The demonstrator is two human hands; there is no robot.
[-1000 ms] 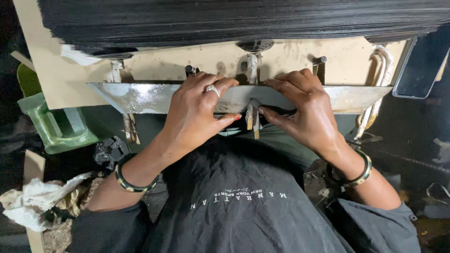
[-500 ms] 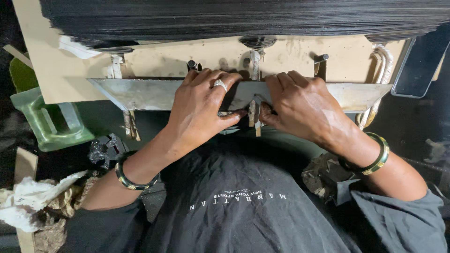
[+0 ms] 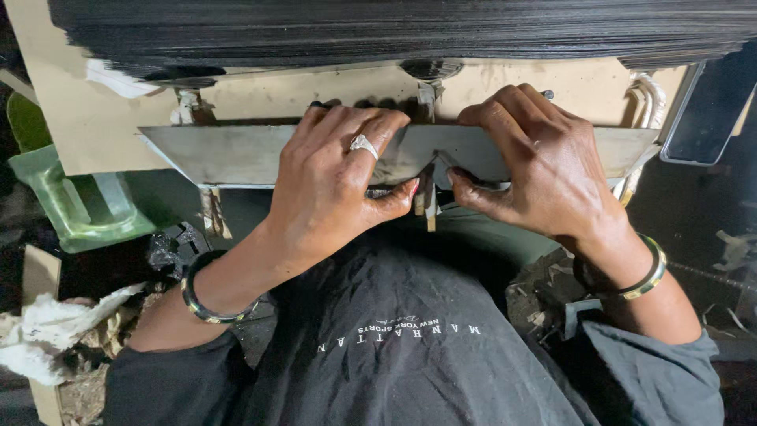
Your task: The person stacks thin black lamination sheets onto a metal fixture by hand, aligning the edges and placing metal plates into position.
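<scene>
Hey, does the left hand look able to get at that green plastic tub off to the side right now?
Probably yes. The left hand rests on the metal blade, and the green tub sits open on that same side, with nothing visible between them.

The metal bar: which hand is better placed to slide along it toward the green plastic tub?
Probably the left hand. It grips the metal bar on the side nearer the green tub, with bare bar between them. The right hand would have to cross over it.
</scene>
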